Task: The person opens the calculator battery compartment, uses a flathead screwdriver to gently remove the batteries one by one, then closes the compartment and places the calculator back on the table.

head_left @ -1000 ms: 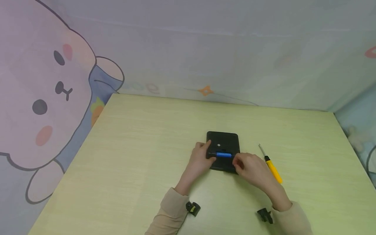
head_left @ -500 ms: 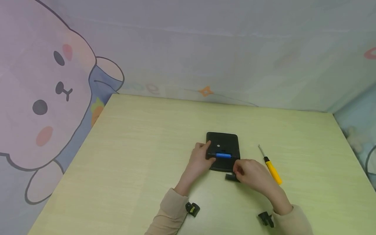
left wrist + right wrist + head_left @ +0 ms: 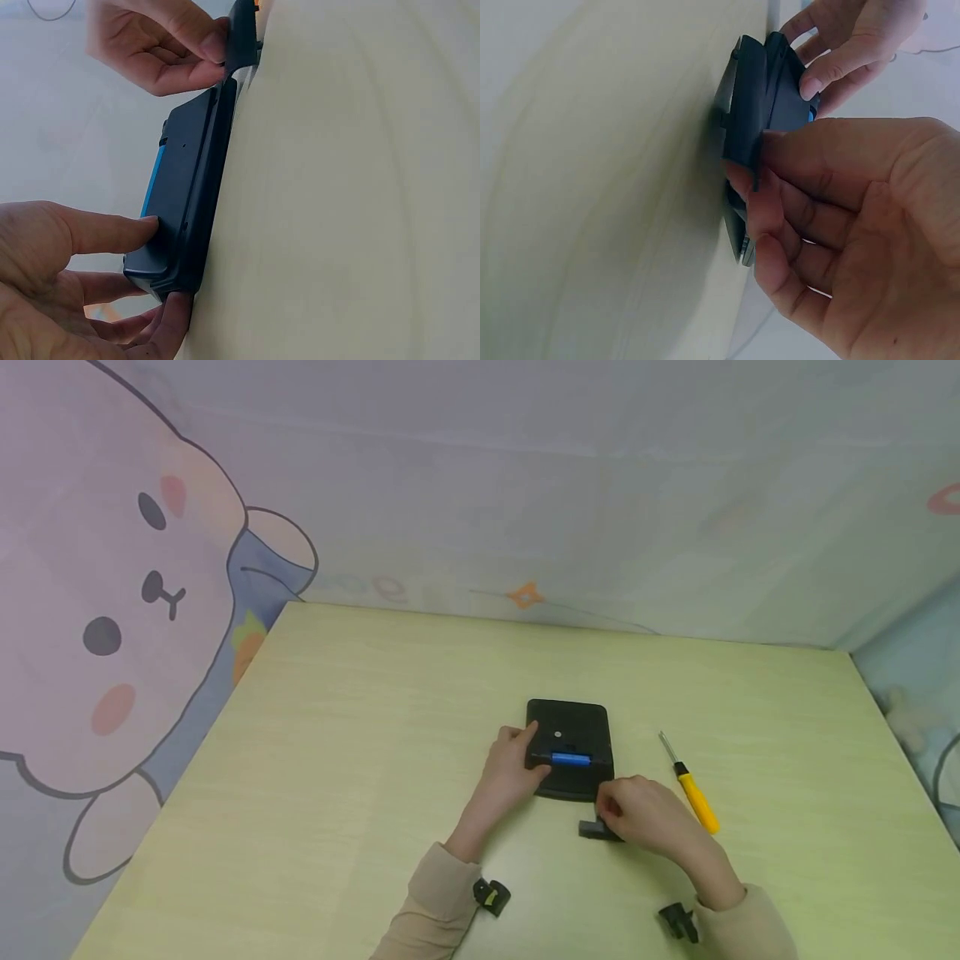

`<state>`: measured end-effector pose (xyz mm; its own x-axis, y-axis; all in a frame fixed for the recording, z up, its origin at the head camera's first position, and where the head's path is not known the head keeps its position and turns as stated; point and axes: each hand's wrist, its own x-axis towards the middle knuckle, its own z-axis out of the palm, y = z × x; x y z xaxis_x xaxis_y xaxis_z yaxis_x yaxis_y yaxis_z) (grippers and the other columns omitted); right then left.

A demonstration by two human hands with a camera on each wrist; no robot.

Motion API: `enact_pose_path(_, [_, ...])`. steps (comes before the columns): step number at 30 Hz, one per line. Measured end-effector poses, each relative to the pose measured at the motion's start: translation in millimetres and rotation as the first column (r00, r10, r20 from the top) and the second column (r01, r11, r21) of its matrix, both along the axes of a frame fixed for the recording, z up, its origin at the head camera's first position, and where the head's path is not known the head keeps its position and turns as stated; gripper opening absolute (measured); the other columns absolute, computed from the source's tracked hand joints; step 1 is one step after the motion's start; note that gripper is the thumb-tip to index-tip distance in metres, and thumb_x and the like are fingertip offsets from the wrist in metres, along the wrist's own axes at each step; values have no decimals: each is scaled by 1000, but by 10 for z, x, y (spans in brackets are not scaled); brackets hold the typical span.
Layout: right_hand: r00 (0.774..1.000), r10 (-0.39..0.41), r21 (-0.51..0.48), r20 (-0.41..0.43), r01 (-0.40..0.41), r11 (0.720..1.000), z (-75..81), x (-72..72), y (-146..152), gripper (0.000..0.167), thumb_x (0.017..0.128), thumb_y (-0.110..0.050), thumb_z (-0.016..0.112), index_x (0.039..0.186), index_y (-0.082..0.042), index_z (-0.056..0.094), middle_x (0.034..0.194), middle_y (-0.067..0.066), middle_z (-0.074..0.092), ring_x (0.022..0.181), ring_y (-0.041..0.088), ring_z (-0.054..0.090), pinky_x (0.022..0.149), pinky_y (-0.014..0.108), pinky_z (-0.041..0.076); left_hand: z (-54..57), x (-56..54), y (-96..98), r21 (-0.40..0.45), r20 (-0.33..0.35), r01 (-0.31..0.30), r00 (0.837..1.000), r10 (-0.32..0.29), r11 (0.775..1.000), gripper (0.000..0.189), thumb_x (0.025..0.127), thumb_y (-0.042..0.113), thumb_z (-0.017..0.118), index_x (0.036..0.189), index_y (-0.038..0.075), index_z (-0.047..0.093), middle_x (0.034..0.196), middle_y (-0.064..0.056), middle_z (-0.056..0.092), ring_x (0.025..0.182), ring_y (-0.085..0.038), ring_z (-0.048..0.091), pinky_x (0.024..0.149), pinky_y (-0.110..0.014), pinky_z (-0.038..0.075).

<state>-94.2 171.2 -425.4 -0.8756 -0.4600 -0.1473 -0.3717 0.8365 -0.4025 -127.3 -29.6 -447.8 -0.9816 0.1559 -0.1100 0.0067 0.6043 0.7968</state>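
Note:
A flat black device, which looks like a calculator lying face down, rests on the table. A blue battery sits in its uncovered slot. My left hand grips the device's left side; in the left wrist view the thumb lies on its back and other fingers are at the edge and beneath. Just off the device's near right corner, my right hand pinches a black battery cover between thumb and fingers. In the right wrist view the curved cover stands close to the device, partly hidden by fingertips.
A screwdriver with a yellow handle lies right of the device, near my right hand. Dark wrist-mounted pieces show beside both sleeves. The pale table meets a printed cloth backdrop at its far edge.
My right hand has moved from the device's right side toward me, carrying the battery cover, which now shows beyond the near edge. The left hand and device have stayed put.

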Motion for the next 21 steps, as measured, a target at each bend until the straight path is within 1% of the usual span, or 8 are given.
enact_pose_path(6, [1000,6,9,28,-7,1000,-16,8,5,15,85,-7,65,72,-14,62,62,-8,51,55,7,42,51,20,36,8,6,-3,-2,-1,0,1000,0,1000,66,86,9,69,144,1,41,134,-25,45,118,-36,51,98,-46,46])
enact_pose_path(14, [1000,16,6,21,-17,1000,-31,21,7,13,83,-6,67,74,-14,63,63,-9,52,56,6,42,52,20,37,-20,12,-8,-6,-3,0,1000,0,1000,66,86,9,70,144,1,40,134,-24,45,118,-36,51,97,-46,46])
enact_pose_path(21, [999,13,12,30,-14,1000,-14,9,6,13,83,-7,67,74,-14,63,63,-8,52,56,7,43,52,20,37,-3,10,-3,-7,-4,2,1000,-2,1000,66,86,9,70,144,1,41,134,-24,45,117,-35,51,96,-46,47])
